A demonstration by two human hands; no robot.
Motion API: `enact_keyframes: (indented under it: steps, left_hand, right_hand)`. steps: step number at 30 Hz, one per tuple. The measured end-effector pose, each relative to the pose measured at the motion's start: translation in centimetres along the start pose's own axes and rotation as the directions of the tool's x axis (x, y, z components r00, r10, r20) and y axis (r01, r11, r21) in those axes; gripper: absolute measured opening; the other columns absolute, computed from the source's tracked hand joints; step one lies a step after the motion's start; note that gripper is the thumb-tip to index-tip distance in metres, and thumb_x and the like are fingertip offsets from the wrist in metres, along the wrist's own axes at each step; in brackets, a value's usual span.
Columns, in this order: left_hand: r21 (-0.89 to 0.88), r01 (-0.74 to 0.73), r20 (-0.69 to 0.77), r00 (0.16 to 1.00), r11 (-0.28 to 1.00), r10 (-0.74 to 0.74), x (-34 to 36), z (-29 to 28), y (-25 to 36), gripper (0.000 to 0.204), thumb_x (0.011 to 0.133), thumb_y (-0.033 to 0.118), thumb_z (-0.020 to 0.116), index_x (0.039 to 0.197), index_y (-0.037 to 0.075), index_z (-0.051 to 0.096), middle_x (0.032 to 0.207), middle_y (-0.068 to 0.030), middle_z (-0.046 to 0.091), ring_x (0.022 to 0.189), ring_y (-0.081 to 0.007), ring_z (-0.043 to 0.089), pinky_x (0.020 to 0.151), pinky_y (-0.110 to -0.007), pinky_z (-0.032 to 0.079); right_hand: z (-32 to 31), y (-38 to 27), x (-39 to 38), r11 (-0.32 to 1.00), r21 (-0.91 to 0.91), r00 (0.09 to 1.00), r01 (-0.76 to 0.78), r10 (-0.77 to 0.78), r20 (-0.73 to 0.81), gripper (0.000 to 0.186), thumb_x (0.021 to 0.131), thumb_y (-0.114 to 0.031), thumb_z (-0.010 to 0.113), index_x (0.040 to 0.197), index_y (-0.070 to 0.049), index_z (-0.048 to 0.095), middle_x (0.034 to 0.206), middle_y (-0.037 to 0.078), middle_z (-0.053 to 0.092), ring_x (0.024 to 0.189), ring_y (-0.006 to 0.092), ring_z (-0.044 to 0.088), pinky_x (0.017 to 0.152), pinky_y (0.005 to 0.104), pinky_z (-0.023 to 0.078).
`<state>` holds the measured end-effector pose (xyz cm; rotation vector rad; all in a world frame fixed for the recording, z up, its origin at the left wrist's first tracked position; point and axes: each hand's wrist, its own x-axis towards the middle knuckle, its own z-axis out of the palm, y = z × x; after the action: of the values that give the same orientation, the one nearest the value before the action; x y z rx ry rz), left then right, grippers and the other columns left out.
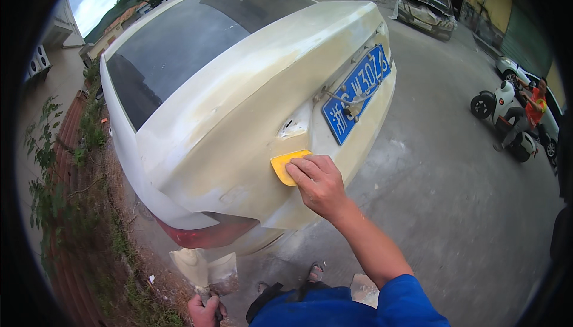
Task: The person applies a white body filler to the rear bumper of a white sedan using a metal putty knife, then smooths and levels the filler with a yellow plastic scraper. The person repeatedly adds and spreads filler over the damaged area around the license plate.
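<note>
My right hand (319, 185) pinches a yellow plastic spreader (280, 170) between thumb and fingers. The spreader's edge rests against the rear of a white car (197, 166), just below a small pale recess (295, 127). Beige filler covers much of the trunk lid around it. Low at the left, my left hand (206, 311) is closed around the handle of a putty knife (192, 267), whose broad blade carries beige filler. A second flat, smeared piece (223, 274) lies beside that blade; whether I hold it too is unclear.
Right of the spreader, a blue licence plate (357, 93) hangs with a loose cable across it. A red tail light (209, 231) sits at the near corner. Plants (89, 130) border the left. Someone rides a white scooter (502, 100); a damaged dark car (427, 6) stands farther off.
</note>
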<state>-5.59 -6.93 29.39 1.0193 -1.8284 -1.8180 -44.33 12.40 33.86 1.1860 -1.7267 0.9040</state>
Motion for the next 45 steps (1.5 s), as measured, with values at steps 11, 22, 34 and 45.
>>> enact_keyframes:
  steps: [11,22,34,45]
  left_hand:
    - [-0.003,0.034,-0.022,0.999,0.999,-0.034,-0.5,-0.1,-0.3,0.015,0.088,0.013,0.065,0.086,-0.001,0.059,0.054,-0.0083,0.056,0.040,-0.0154,0.052,0.040,-0.027,0.041]
    - [-0.084,0.019,0.029,0.999,0.996,-0.017,-0.9,-0.4,-0.1,0.016,0.088,0.010,0.066,0.092,-0.005,0.063,0.060,-0.0085,0.061,0.045,-0.0155,0.057,0.044,-0.027,0.044]
    - [-0.058,0.041,0.053,0.998,0.997,-0.038,-0.5,0.1,0.5,0.017,0.089,0.011,0.066,0.091,-0.005,0.062,0.060,-0.0092,0.062,0.046,-0.0151,0.058,0.045,-0.027,0.044]
    - [-0.069,0.029,0.030,0.999,0.997,-0.027,-0.9,-0.3,0.4,0.018,0.089,0.011,0.066,0.094,-0.006,0.064,0.058,-0.0081,0.060,0.045,-0.0146,0.056,0.043,-0.027,0.043]
  right_hand:
    - [-2.6,4.5,6.4,0.693,0.087,0.664,-0.715,0.635,0.396,0.019,0.078,-0.008,0.056,0.088,0.004,0.066,0.074,0.020,0.064,0.065,0.0316,0.059,0.064,0.0383,0.048]
    - [-0.8,3.1,8.4,0.254,0.430,0.474,-0.866,0.689,0.548,0.017,0.078,-0.006,0.058,0.083,0.008,0.067,0.072,0.010,0.067,0.060,0.0136,0.058,0.058,0.0306,0.048]
    - [1.9,-1.9,5.9,-0.336,0.851,0.206,-0.404,0.873,0.442,0.031,0.090,0.001,0.060,0.118,0.013,0.057,0.107,0.018,0.066,0.092,0.0245,0.069,0.084,0.0366,0.059]
    - [-1.7,1.3,1.5,-0.179,0.941,0.397,-0.286,0.872,0.287,0.042,0.098,-0.003,0.058,0.138,0.005,0.047,0.130,0.014,0.060,0.118,0.0246,0.062,0.104,0.0403,0.050]
